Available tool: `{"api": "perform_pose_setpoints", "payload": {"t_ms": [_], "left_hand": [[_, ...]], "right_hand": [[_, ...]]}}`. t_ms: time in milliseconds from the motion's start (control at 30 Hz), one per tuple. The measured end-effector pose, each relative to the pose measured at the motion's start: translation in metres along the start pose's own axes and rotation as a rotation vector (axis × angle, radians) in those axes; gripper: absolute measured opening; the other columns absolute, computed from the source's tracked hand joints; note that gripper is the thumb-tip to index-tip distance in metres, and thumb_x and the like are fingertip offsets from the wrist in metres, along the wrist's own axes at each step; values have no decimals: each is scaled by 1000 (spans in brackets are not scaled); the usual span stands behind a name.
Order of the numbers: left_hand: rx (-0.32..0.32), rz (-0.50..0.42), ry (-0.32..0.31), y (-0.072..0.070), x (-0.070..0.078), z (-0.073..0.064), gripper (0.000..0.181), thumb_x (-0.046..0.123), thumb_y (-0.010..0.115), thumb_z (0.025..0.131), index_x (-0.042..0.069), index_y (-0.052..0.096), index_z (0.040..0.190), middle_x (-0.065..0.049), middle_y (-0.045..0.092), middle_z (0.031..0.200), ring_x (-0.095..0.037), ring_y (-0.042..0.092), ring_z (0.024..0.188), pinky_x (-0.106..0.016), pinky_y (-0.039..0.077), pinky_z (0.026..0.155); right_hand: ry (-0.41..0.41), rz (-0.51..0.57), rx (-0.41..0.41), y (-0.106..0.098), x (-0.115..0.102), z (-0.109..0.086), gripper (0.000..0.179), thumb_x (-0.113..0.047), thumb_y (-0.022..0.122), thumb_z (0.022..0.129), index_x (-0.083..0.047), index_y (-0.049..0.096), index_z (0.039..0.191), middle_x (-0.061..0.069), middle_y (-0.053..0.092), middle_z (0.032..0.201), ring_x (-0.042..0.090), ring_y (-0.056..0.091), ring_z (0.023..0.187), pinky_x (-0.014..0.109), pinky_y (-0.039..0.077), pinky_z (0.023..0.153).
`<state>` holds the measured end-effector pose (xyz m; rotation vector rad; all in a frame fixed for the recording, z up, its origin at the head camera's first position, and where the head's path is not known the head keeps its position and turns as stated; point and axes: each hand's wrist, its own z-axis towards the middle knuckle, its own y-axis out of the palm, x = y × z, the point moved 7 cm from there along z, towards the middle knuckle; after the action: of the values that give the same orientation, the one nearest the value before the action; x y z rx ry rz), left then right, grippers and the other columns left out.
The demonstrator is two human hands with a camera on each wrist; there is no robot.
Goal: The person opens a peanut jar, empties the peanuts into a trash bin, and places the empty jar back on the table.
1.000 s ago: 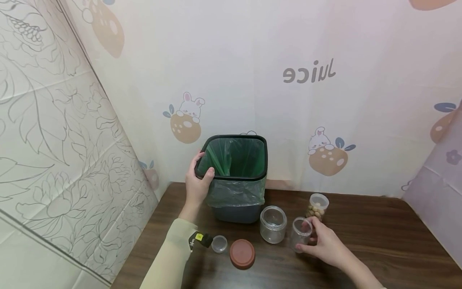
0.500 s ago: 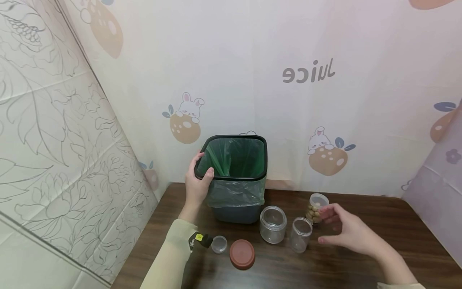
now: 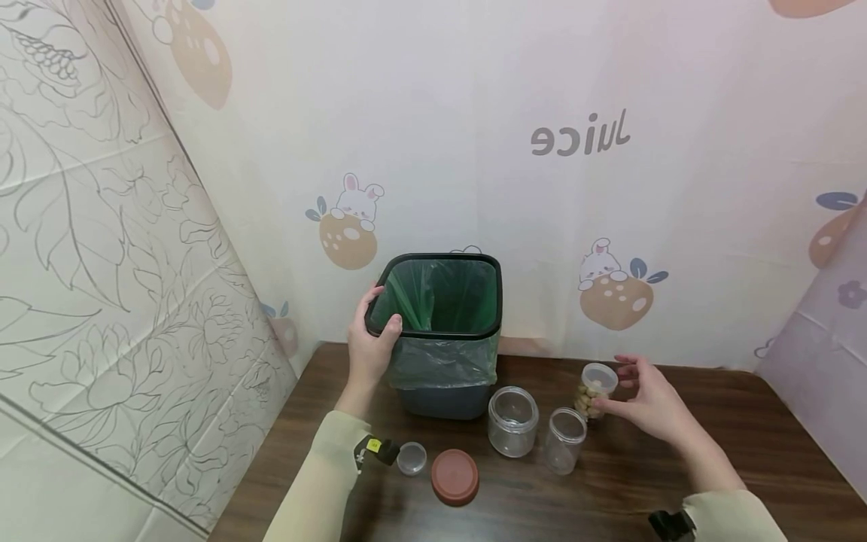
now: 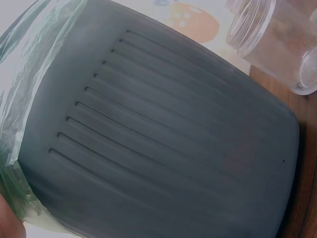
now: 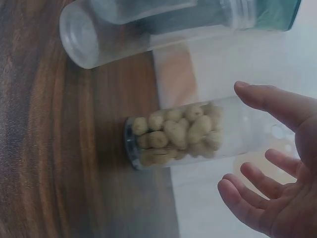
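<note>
My left hand (image 3: 369,348) grips the black rim of a trash bin (image 3: 447,403) at its left side, thumb outside and fingers over the edge. A green plastic bag (image 3: 443,361) lines the bin and folds down over its outside. At the right, my right hand (image 3: 650,405) is spread around a clear lidded jar of peanuts (image 3: 586,400), thumb on the near side and fingers beyond. In the right wrist view, the jar (image 5: 178,134) stands on the table with peanuts in its lower half; the thumb is close to its top, and the other fingers look apart from it.
Two open clear jars stand between bin and peanuts: a wide jar (image 3: 512,423) and a narrower jar (image 3: 564,443). Nearer the front lie a brown-red lid (image 3: 454,476) and a small clear lid (image 3: 411,458). A patterned curtain (image 3: 433,150) hangs behind the wooden table (image 3: 711,421).
My right hand let go of the narrow clear jar, leaving it upright beside the wide one, and moved back and right to the peanut jar. The left hand and bin stayed still.
</note>
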<state>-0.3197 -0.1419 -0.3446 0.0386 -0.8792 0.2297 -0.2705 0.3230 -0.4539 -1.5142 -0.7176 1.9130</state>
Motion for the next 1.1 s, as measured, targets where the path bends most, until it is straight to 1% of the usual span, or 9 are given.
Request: {"api": "perform_pose_setpoints", "payload": {"t_ms": [100, 167, 367, 500, 633, 733, 900, 1000, 1100], "left_hand": [[0, 0, 3, 0, 0, 0, 67, 24, 68, 94, -12, 56, 148, -25, 48, 165, -45, 43, 155, -71, 30, 124], [2, -1, 5, -1, 0, 0, 67, 24, 68, 93, -13, 56, 148, -25, 48, 165, -46, 43, 154, -72, 29, 123], [5, -5, 8, -2, 0, 0, 67, 23, 67, 93, -13, 56, 148, -26, 48, 165, -46, 42, 155, -72, 28, 124], [6, -5, 11, -2, -1, 0, 67, 23, 68, 93, -13, 56, 148, -26, 48, 165, -47, 42, 155, -72, 28, 124], [6, -1, 9, -2, -2, 0, 67, 24, 68, 93, -13, 56, 148, -25, 48, 165, -46, 43, 155, -72, 29, 124], [5, 4, 10, -2, -3, 0, 67, 24, 68, 94, -12, 56, 148, -24, 49, 165, -45, 43, 154, -72, 30, 123], [8, 5, 11, -1, -1, -1, 67, 25, 68, 93, -12, 56, 148, -25, 49, 165, -46, 44, 154, -71, 30, 123], [10, 3, 2, 0, -1, -1, 68, 25, 68, 93, -12, 56, 149, -24, 49, 165, -46, 43, 154, -72, 29, 123], [6, -2, -10, 2, -1, -1, 68, 25, 68, 94, -12, 55, 149, -23, 48, 166, -45, 42, 155, -72, 28, 124]], "right_hand": [[-1, -27, -9, 6, 5, 4, 100, -31, 98, 83, 14, 41, 151, 35, 62, 127, 52, 66, 113, 47, 62, 80], [1, -28, -14, 9, 7, 5, 99, -30, 98, 83, 13, 41, 151, 36, 62, 127, 52, 66, 113, 50, 62, 79], [17, -22, -34, 18, 14, 7, 100, -30, 98, 82, 10, 40, 153, 34, 63, 130, 48, 68, 112, 42, 60, 73], [24, -42, -40, 23, 17, 9, 101, -36, 99, 81, 7, 42, 153, 28, 65, 126, 41, 68, 108, 41, 56, 74], [47, -54, -59, 28, 22, 9, 101, -40, 98, 82, 4, 42, 154, 21, 68, 119, 35, 66, 104, 41, 53, 73], [56, -57, -65, 30, 23, 9, 100, -41, 97, 82, 4, 43, 153, 22, 70, 119, 38, 67, 105, 46, 54, 77], [69, -50, -71, 34, 24, 8, 95, -41, 96, 84, 6, 44, 148, 28, 69, 126, 48, 67, 115, 60, 56, 89], [70, -37, -74, 35, 24, 6, 92, -40, 95, 86, 6, 44, 148, 30, 67, 128, 51, 65, 119, 63, 55, 91], [66, -30, -69, 35, 25, 6, 87, -37, 93, 88, 7, 45, 146, 30, 67, 128, 52, 65, 119, 62, 55, 91]]}}
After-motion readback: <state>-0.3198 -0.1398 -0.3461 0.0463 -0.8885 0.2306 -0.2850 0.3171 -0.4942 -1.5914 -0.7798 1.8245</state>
